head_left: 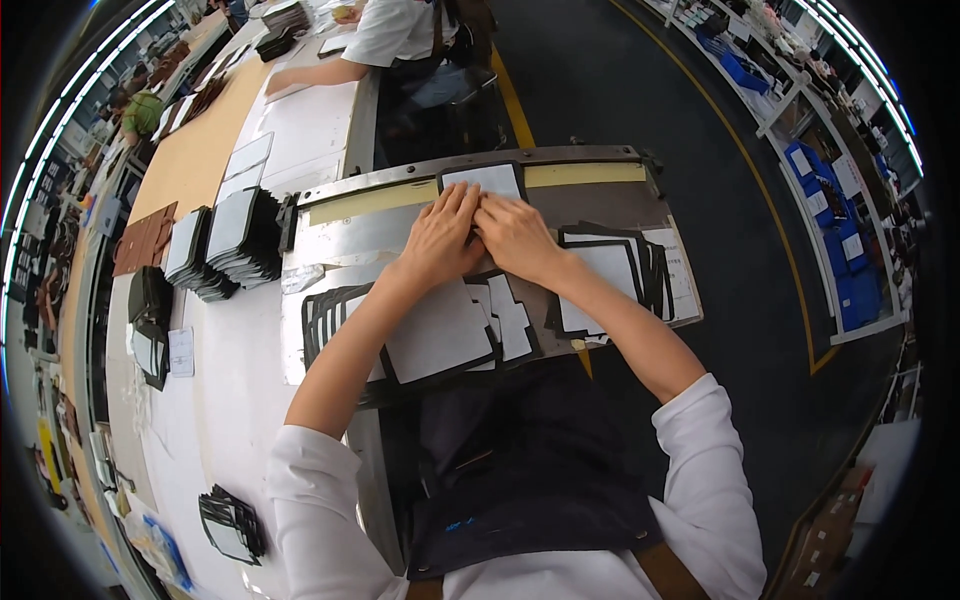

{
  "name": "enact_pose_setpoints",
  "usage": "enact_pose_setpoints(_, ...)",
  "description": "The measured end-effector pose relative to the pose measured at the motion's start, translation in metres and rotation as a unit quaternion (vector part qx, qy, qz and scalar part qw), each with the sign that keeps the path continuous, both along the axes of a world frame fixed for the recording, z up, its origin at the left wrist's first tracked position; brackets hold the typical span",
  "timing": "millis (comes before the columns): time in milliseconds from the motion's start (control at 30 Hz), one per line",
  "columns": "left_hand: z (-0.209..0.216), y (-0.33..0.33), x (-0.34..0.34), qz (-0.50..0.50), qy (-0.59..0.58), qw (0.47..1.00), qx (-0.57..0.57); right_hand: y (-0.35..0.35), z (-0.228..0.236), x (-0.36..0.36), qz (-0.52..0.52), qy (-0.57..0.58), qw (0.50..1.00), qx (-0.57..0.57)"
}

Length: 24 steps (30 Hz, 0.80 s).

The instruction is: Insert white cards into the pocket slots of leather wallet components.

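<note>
Both my hands meet over a white-faced leather panel with a dark border (484,182) at the far edge of the metal-topped work board. My left hand (440,236) has its fingers bent together on the panel's near part. Pressed beside it, my right hand (518,236) has its fingers curled at the same part. My fingers hide the near edge of the panel. Below my left forearm lies a fanned row of similar panels (438,338), with narrower white pieces (514,328) at its right end. Another overlapping stack (598,282) lies by my right forearm.
On the long table to the left stand stacks of panels (240,228), dark folded pieces (150,300), brown leather pieces (146,240) and a small bundle (231,524). A co-worker's arm (320,74) rests on the table ahead. Blue bins (852,245) fill a rack at right.
</note>
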<state>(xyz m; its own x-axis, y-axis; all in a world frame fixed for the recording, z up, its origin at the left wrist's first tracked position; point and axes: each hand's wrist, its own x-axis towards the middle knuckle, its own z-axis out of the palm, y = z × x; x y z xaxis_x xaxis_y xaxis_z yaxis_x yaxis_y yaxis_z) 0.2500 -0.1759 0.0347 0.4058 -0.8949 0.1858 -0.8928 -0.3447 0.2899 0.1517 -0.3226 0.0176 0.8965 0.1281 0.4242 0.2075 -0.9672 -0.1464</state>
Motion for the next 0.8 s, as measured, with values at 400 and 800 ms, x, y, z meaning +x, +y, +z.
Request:
enact_pose_setpoints(400,-0.017,-0.008,0.012,-0.027,-0.117,0.993,0.02,-0.026,-0.021,-0.003,-0.051,-0.011,0.998,-0.029)
enact_pose_setpoints(800,-0.018,-0.013,0.023,-0.039,-0.112,0.993,0.005,-0.018,-0.015,0.001,-0.109,0.022,0.993,-0.029)
